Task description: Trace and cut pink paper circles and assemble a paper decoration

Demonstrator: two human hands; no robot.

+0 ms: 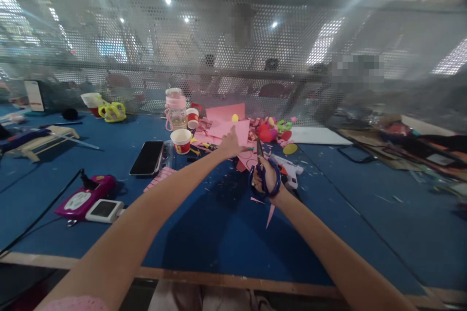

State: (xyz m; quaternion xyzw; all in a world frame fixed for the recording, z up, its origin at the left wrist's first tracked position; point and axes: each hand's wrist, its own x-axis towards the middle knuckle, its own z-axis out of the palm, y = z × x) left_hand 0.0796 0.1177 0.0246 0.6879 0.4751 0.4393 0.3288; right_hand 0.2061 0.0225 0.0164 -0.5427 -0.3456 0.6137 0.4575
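Observation:
My right hand [268,177] is closed through the blue handles of a pair of scissors [260,153], blades pointing away from me over pink paper scraps. My left hand [230,143] reaches farther out, fingers on a pink paper sheet [233,130] and pinching something thin with a green tip that I cannot make out. A pile of pink paper and colourful small pieces [272,131] lies just beyond both hands on the blue table [219,238].
A black phone [147,157] and a red-and-white paper cup [181,141] lie left of my hands. A pink bottle [175,109], a white glue gun [290,170], a magenta device with cable [85,195] and a perforated metal screen [233,58] surround the area.

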